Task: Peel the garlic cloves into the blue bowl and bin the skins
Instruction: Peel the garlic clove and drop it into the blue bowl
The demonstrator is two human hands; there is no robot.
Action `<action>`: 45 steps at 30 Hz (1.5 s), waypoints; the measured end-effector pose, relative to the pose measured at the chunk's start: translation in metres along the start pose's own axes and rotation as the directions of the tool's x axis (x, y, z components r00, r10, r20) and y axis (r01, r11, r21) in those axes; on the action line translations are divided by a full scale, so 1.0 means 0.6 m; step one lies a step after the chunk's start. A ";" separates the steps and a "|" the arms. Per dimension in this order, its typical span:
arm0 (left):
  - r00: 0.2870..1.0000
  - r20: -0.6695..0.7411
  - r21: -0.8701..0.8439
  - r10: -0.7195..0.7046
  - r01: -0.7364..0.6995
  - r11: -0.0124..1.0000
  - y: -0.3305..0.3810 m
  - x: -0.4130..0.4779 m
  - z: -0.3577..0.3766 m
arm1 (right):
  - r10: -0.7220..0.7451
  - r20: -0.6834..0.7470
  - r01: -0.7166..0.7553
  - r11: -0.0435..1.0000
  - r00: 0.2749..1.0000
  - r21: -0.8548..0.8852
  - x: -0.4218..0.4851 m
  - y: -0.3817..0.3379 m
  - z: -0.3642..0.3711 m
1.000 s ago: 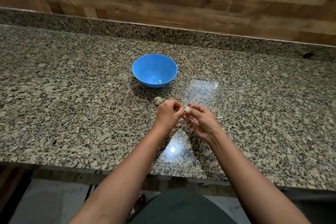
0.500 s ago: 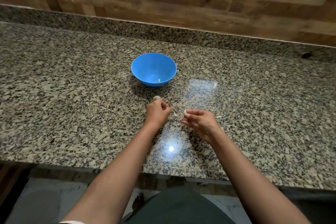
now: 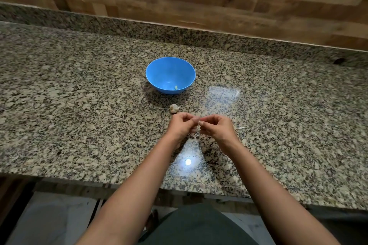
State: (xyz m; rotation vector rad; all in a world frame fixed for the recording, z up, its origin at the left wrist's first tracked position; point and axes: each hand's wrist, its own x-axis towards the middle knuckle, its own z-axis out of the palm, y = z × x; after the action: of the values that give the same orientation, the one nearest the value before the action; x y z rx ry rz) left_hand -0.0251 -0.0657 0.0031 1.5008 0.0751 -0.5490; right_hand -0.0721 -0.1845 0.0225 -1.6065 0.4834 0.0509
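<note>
The granite worktop [image 3: 79, 105] carries everything. The bowl [image 3: 159, 73] stands upright on it, well beyond the hands, with one small pale piece [image 3: 176, 87] at its bottom, probably a peeled clove.

The left hand [image 3: 180, 125] and right hand [image 3: 217, 127] meet fingertip to fingertip above the worktop's near part. Both have curled fingers pinching a clove [image 3: 197, 119] between them. It is blurred, but its long axis seems to run across, from one hand to the other. Which end is the tip I cannot tell.

The remaining garlic [image 3: 174, 108] lies on the worktop between bowl and hands, just beyond the left knuckles, its pointed end apparently turned right.

A clove is light, firm and slick once bared, and its skin is papery and tears easily. I judge it is best held by the ends and the skin lifted from the root end.

A skin scrap [image 3: 242, 128] lies just right of the right hand.
</note>
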 end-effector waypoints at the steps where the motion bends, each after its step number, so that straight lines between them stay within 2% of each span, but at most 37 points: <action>1: 1.000 -0.001 -0.036 -0.004 0.004 0.999 0.000 0.000 0.001 | 0.013 0.002 -0.013 0.999 1.000 0.033 0.001 0.001 -0.001; 5: 0.997 0.041 -0.177 -0.065 0.071 0.982 0.005 0.001 0.003 | 0.009 0.015 -0.010 0.996 1.000 0.084 -0.002 0.000 -0.001; 6: 0.992 0.056 -0.216 -0.115 0.125 0.968 0.009 0.002 0.004 | -0.031 -0.010 0.032 0.999 0.999 0.022 -0.003 0.001 0.000; 7: 0.983 0.068 -0.246 -0.172 0.183 0.952 0.015 0.002 0.004 | -0.112 -0.045 0.106 0.987 0.993 -0.121 -0.004 0.005 0.000; 9: 0.967 0.064 -0.283 -0.245 0.253 0.925 0.022 0.002 0.007 | -0.330 -0.053 0.272 0.850 0.943 -0.452 -0.005 0.013 0.003; 10: 0.968 0.048 -0.297 -0.247 0.250 0.922 0.022 0.002 0.010 | -0.399 -0.044 0.316 0.785 0.916 -0.532 -0.006 0.017 0.006; 11: 0.973 0.028 -0.307 -0.231 0.228 0.924 0.021 0.001 0.014 | -0.412 -0.052 0.321 0.776 0.910 -0.543 -0.003 0.021 0.008; 12: 0.979 0.009 -0.315 -0.205 0.198 0.928 0.019 0.002 0.017 | -0.359 -0.075 0.283 0.833 0.930 -0.475 -0.001 0.020 0.007; 14: 0.983 0.000 -0.336 -0.182 0.171 0.926 0.018 0.001 0.019 | -0.104 -0.053 0.099 0.991 0.993 -0.091 0.001 0.007 0.003; 15: 0.981 0.017 -0.342 -0.195 0.189 0.920 0.020 0.001 0.019 | 0.015 -0.003 -0.015 0.994 1.000 0.112 0.003 0.001 -0.002; 16: 0.974 0.037 -0.336 -0.221 0.221 0.916 0.023 0.004 0.018 | 0.076 0.026 -0.080 0.978 0.997 0.192 0.005 -0.004 -0.006; 17: 0.967 0.053 -0.322 -0.251 0.255 0.912 0.026 0.006 0.017 | 0.058 0.011 -0.058 0.988 0.998 0.142 0.005 -0.003 -0.006; 18: 0.959 0.052 -0.304 -0.279 0.281 0.910 0.028 0.009 0.017 | -0.041 -0.035 0.040 0.998 0.999 -0.039 0.002 0.000 -0.004; 19: 0.954 0.039 -0.285 -0.297 0.295 0.912 0.030 0.010 0.018 | -0.189 -0.078 0.159 0.945 0.979 -0.287 0.001 0.005 0.000; 20: 0.954 0.016 -0.264 -0.300 0.293 0.919 0.030 0.011 0.021 | -0.327 -0.068 0.257 0.839 0.943 -0.479 0.000 0.010 0.004; 21: 0.956 -0.004 -0.247 -0.293 0.283 0.927 0.028 0.011 0.022 | -0.415 -0.036 0.312 0.735 0.909 -0.602 0.000 0.014 0.008; 22: 0.960 -0.019 -0.238 -0.279 0.267 0.934 0.024 0.012 0.024 | -0.438 -0.023 0.322 0.695 0.899 -0.642 0.001 0.018 0.012; 23: 0.964 -0.023 -0.246 -0.265 0.251 0.936 0.021 0.011 0.023 | -0.404 -0.030 0.304 0.734 0.914 -0.608 0.004 0.018 0.013; 24: 0.965 -0.018 -0.269 -0.260 0.246 0.931 0.019 0.009 0.022 | -0.306 -0.050 0.245 0.841 0.951 -0.483 0.006 0.013 0.010; 25: 0.964 -0.001 -0.300 -0.268 0.255 0.919 0.020 0.007 0.021 | -0.156 -0.041 0.140 0.955 0.987 -0.262 0.008 0.006 0.004; 26: 0.958 0.021 -0.323 -0.285 0.277 0.905 0.021 0.006 0.020 | -0.010 0.014 0.010 1.000 1.000 -0.001 0.009 -0.002 -0.004; 27: 0.949 0.041 -0.324 -0.311 0.307 0.895 0.024 0.005 0.018 | 0.080 0.069 -0.091 0.980 0.994 0.174 0.011 -0.006 -0.011; 28: 0.940 0.057 -0.307 -0.338 0.338 0.890 0.027 0.005 0.017 | 0.103 0.098 -0.122 0.969 0.990 0.214 0.011 -0.007 -0.016; 29: 0.930 0.063 -0.283 -0.362 0.364 0.887 0.031 0.005 0.016 | 0.073 0.082 -0.084 0.986 0.994 0.142 0.010 -0.006 -0.017; 30: 0.926 0.054 -0.259 -0.374 0.375 0.890 0.031 0.006 0.017 | -0.014 0.030 0.016 0.998 0.999 -0.060 0.006 -0.003 -0.015; 31: 0.926 0.029 -0.231 -0.375 0.372 0.899 0.030 0.005 0.020 | -0.138 -0.009 0.128 0.942 0.990 -0.310 0.004 0.002 -0.010; 32: 0.934 -0.018 -0.195 -0.357 0.347 0.917 0.025 0.004 0.025 | -0.263 -0.009 0.221 0.831 0.965 -0.511 0.002 0.006 -0.006; 33: 0.944 -0.091 -0.148 -0.318 0.303 0.941 0.017 0.004 0.031 | -0.356 0.002 0.277 0.724 0.935 -0.631 0.000 0.010 0.000; 34: 0.950 -0.179 -0.081 -0.258 0.247 0.966 0.007 0.006 0.038 | -0.403 0.004 0.299 0.672 0.915 -0.678 0.000 0.013 0.006; 35: 0.946 -0.261 -0.012 -0.194 0.198 0.980 -0.002 0.008 0.043 | -0.407 -0.003 0.297 0.673 0.914 -0.678 0.001 0.016 0.010; 36: 0.938 -0.310 0.031 -0.154 0.172 0.985 -0.007 0.011 0.045 | -0.355 -0.028 0.262 0.738 0.934 -0.623 0.003 0.016 0.010; 37: 0.940 -0.301 0.020 -0.159 0.173 0.985 -0.007 0.012 0.044 | -0.255 -0.058 0.194 0.848 0.965 -0.494 0.005 0.013 0.007; 38: 0.950 -0.242 -0.029 -0.197 0.196 0.980 -0.004 0.013 0.041 | -0.129 -0.062 0.103 0.944 0.990 -0.312 0.007 0.009 0.002; 39: 0.959 -0.160 -0.067 -0.236 0.228 0.971 -0.001 0.015 0.037 | -0.019 -0.049 0.012 0.991 0.999 -0.132 0.007 0.004 -0.004; 41: 0.976 -0.050 -0.002 -0.213 0.214 0.977 0.007 0.016 0.029 | 0.080 -0.010 -0.080 0.997 0.997 0.019 0.006 -0.004 -0.014; 43: 0.995 -0.009 0.201 -0.095 0.095 0.975 0.010 0.016 0.027 | 0.109 0.000 -0.109 0.993 0.994 0.054 0.009 -0.010 -0.017; 45: 0.999 0.041 0.386 -0.004 -0.012 0.922 0.010 0.010 0.025 | 0.123 -0.014 -0.123 0.991 0.992 0.047 0.015 -0.010 -0.020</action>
State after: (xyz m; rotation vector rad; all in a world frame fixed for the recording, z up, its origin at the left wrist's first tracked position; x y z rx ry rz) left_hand -0.0216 -0.0822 0.0079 1.8732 -0.0740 -0.6157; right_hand -0.0650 -0.1982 0.0267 -1.5315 0.5921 0.1186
